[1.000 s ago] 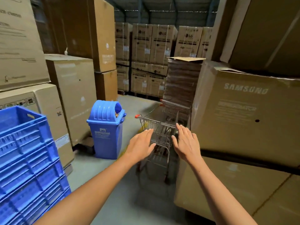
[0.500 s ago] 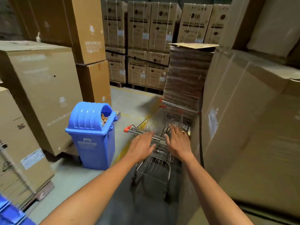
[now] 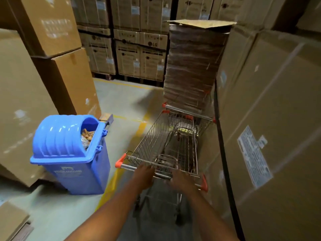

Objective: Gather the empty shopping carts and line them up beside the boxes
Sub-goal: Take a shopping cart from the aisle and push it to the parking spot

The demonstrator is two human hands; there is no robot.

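An empty wire shopping cart (image 3: 166,141) with orange handle ends stands in front of me, close along the big cardboard boxes (image 3: 271,119) on the right. Its nose sits against a second cart (image 3: 189,113) farther ahead, of which only the handle bar and rim show. My left hand (image 3: 143,176) and my right hand (image 3: 181,180) both rest on the near cart's handle bar, fingers curled over it. The picture is blurred, so the exact grip is unclear.
A blue lidded bin (image 3: 69,153) with scraps inside stands left of the cart. A tall stack of flat cardboard (image 3: 194,66) rises behind the far cart. Large boxes (image 3: 31,101) line the left; LG cartons (image 3: 139,49) fill the back. A yellow floor line (image 3: 112,186) runs between bin and cart.
I have stepped forward and my view has tilted down. Both hands went from reaching toward the cart to resting on its handle bar. The blue crates at left have left the view.
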